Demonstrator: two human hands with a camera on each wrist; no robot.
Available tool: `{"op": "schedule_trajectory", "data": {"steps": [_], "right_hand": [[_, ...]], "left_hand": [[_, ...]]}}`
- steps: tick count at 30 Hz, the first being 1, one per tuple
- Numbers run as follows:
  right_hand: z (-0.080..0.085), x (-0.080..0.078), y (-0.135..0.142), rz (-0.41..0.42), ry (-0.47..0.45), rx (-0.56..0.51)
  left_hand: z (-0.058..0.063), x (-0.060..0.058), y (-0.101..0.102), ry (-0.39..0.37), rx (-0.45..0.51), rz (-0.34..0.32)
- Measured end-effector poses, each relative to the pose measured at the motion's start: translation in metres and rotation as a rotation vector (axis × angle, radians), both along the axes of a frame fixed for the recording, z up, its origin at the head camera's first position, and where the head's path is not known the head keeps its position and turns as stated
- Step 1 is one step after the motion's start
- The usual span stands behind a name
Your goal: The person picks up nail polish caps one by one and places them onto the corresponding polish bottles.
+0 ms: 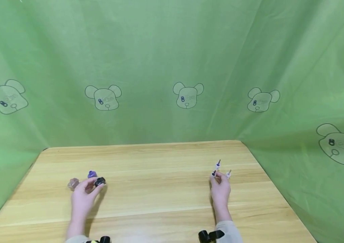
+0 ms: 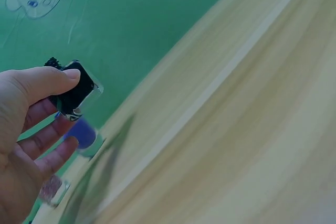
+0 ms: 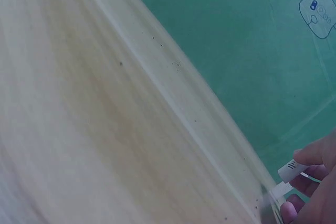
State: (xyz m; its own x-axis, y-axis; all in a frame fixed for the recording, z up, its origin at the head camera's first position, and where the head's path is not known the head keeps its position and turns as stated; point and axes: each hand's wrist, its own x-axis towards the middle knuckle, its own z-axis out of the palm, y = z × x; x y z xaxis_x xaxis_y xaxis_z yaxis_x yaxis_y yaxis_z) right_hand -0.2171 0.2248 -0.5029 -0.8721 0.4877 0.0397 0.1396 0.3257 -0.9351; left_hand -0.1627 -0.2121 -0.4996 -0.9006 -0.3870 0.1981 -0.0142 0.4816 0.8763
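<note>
My left hand [image 1: 82, 197] pinches a small black nail polish bottle [image 1: 100, 181], held above the table with no cap on it. In the left wrist view, the thumb presses on the side of this bottle [image 2: 76, 88]. Close by on the table stand a purple nail polish bottle [image 1: 91, 174] and a pinkish-brown one [image 1: 73, 183]. Over at the right, my right hand [image 1: 220, 192] grips a white nail polish cap [image 1: 213, 174], its dark brush pointing up. Two more white caps, a farther one [image 1: 217, 166] and a right one [image 1: 228, 174], stand beside those fingers with brushes upward.
A wooden table [image 1: 159, 189] spreads between the two hands. Green curtain [image 1: 147, 125] printed with bear faces hangs around its back and sides. Dark specks [image 3: 177, 66] dot the tabletop in the right wrist view.
</note>
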Motion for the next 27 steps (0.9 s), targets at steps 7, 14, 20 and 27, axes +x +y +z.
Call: {"op": "schedule_trajectory", "data": {"steps": [7,14,20,27], "right_hand": [[0.007,0.0,-0.007,0.016,0.01,0.06],[0.009,0.0,-0.018,0.027,0.045,0.092],[0.008,-0.001,-0.026,0.042,0.084,0.104],[0.009,0.0,-0.034,0.065,0.112,0.134]], "left_hand": [[0.006,-0.005,0.017,0.058,0.005,-0.042],[0.01,-0.008,0.031,0.022,0.057,-0.085],[0.009,-0.012,0.045,0.066,0.023,-0.099],[0.006,-0.016,0.063,0.137,-0.009,-0.138]]}}
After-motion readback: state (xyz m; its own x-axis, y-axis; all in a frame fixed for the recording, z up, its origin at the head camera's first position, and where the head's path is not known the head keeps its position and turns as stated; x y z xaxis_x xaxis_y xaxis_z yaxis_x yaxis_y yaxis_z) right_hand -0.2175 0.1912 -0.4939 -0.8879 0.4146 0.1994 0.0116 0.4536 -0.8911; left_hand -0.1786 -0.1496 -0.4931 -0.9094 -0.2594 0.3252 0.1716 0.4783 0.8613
